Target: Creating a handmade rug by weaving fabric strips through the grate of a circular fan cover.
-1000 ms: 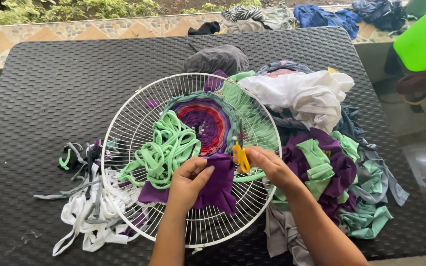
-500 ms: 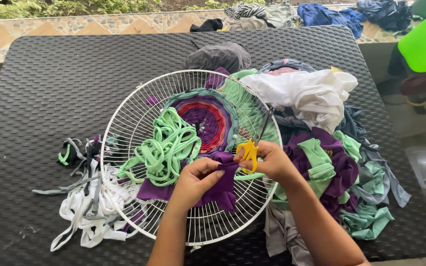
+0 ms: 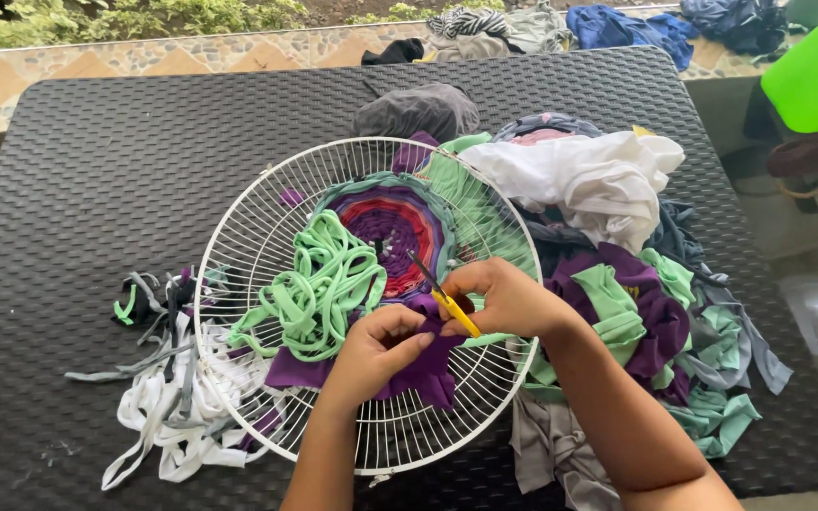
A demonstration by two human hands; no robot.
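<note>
The right hand (image 3: 504, 301) grips yellow-handled scissors (image 3: 442, 293), blades pointing toward eleven o'clock; the left hand (image 3: 376, 350) pinches purple cloth (image 3: 418, 374) lying at six o'clock on the white wire grille (image 3: 239, 237); a woven disc (image 3: 395, 222) fills only the grille's centre (outer rings stay bare); loose green strips (image 3: 319, 289) wait at nine o'clock.

The far left part of the black table (image 3: 97, 161) is bare, so a hand can pass there freely. The round wire grille (image 3: 267, 218) takes the middle, with green strips (image 3: 319, 284) piled on it. A heap of cloth (image 3: 636, 284) blocks the right side, and white strips (image 3: 163, 416) lie at the near left corner.
</note>
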